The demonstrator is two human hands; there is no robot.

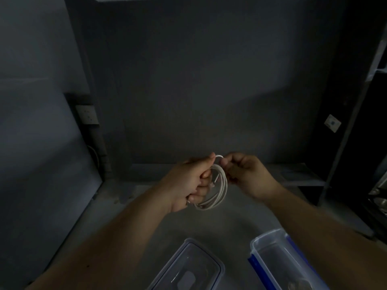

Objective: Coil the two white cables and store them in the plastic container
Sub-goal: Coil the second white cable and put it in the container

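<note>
A white cable (222, 186) is wound into several loops and held up above the grey table. My left hand (191, 182) grips the left side of the coil, fingers closed through the loops. My right hand (245, 171) pinches the cable's loose end at the top of the coil, close to my left thumb. A clear plastic container (278, 262) with blue clips stands at the bottom right, partly behind my right forearm. Its clear lid (188, 266) lies flat at the bottom middle. A second cable is not clearly visible.
The grey table (240, 218) runs back to a dark wall. A wall socket (87, 114) sits at the left. A dark shelf frame (343, 143) with metal items stands at the right edge.
</note>
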